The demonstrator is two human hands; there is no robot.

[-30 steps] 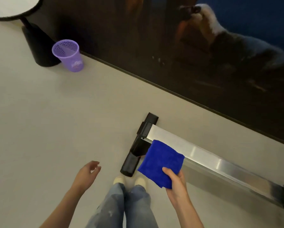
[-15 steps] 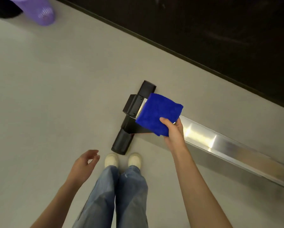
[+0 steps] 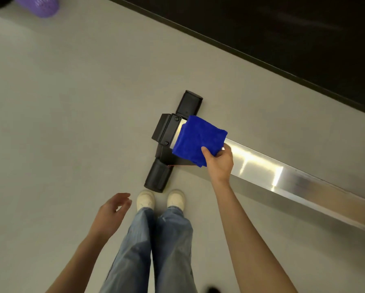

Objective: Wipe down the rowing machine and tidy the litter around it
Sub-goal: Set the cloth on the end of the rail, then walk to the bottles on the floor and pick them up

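Observation:
The rowing machine's shiny metal rail [image 3: 261, 168] runs from the centre toward the lower right. It ends in a black end cap [image 3: 166, 132] and a black floor foot [image 3: 158, 178]. My right hand [image 3: 219, 166] grips a folded blue cloth [image 3: 198, 140], which lies over the rail's end beside the cap. My left hand [image 3: 109, 214] hangs free at the lower left, fingers loosely spread and empty.
A purple mesh bin [image 3: 40, 5] stands at the top left edge, partly cut off. A dark wall with a black skirting line [image 3: 240, 49] runs diagonally behind the rail. My legs in jeans and white shoes [image 3: 160, 201] stand just in front of the foot.
The view has tilted down and closer. My right hand has carried the blue cloth forward from beside the rail onto the rail's end. The left hand has stayed roughly where it was.

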